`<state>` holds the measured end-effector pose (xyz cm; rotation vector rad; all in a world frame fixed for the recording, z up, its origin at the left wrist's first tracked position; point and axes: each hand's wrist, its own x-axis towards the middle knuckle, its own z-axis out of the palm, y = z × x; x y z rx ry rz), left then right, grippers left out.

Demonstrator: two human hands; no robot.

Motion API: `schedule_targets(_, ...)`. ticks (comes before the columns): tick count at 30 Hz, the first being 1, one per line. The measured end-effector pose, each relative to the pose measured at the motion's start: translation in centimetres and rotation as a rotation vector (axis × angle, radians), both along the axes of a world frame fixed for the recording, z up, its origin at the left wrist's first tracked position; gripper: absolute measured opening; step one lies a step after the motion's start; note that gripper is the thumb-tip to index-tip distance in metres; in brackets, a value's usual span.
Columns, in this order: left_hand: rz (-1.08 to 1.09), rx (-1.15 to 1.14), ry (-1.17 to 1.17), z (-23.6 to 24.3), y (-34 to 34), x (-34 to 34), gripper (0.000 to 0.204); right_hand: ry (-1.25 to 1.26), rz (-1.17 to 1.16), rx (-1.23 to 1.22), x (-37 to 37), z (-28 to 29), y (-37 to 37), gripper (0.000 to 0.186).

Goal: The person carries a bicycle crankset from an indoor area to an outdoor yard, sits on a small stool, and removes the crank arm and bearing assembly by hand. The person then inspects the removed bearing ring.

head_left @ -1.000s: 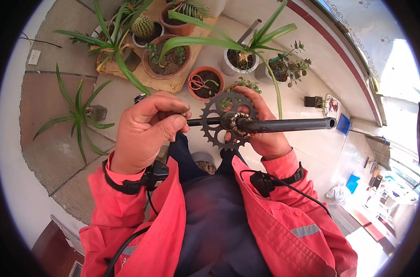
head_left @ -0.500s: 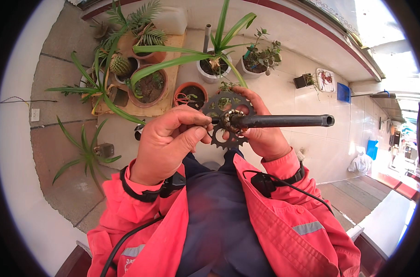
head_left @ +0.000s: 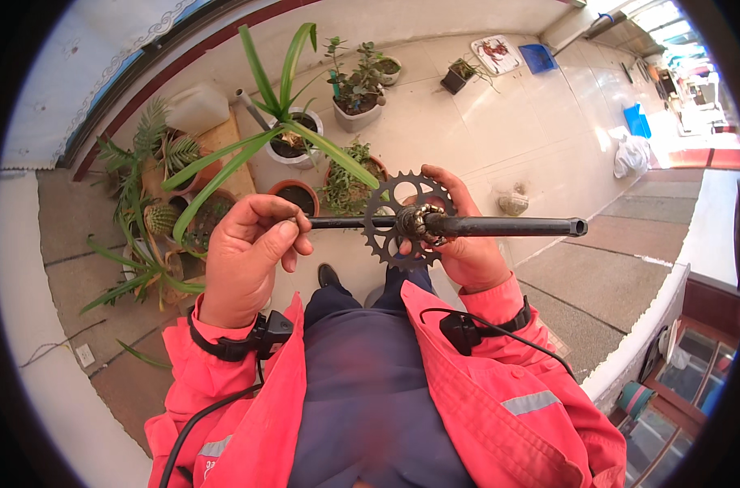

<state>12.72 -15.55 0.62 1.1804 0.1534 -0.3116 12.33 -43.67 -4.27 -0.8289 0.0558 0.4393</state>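
Note:
A black toothed chainring (head_left: 373,239) is held upright in front of me, with greasy ball bearings (head_left: 420,224) at its centre. From there a thick black bar (head_left: 512,227) points right, ending in an opening. A thinner black rod (head_left: 337,222) runs left from the chainring. The fingertips of my left hand (head_left: 246,259) are closed in a pinch on this rod's left end. Behind the chainring and bar, my right hand (head_left: 477,252) grips the chainring, its fingers partly hidden.
Potted plants stand beyond my hands on the left, among them a long-leaved plant (head_left: 286,126) and a cactus (head_left: 160,220). Farther right are a small black pot (head_left: 458,77), a white tray (head_left: 497,55), blue containers and a white plastic bag (head_left: 631,156).
My left hand has moved left, away from the chainring, and more of the thin rod shows between them. My right hand keeps its grip. The view has turned, shifting the surroundings.

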Motion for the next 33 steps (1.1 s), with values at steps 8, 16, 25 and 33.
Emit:
schedule_targets(8, -0.164, 0.077, -0.010, -1.2, -10.6, 5.9, 0.014, -0.033, -0.332, -0.124, -1.5, -1.3, -13.4, 0.093)
schedule_targets(16, -0.422, 0.037, 0.015, -1.3, -29.1, 13.0, 0.017, 0.071, -0.537, -0.166, 0.7, -1.7, -29.0, 0.096)
schedule_targets(25, -0.729, 0.003, 0.099, 0.7, -44.1, 17.8, 0.018, 0.148, -0.657, -0.191, 2.1, -0.7, -37.6, 0.099)
schedule_targets(33, -0.847, -0.043, 0.150, 2.2, -49.9, 20.5, 0.022, 0.144, -0.714, -0.181, 3.1, 0.1, -40.8, 0.090)
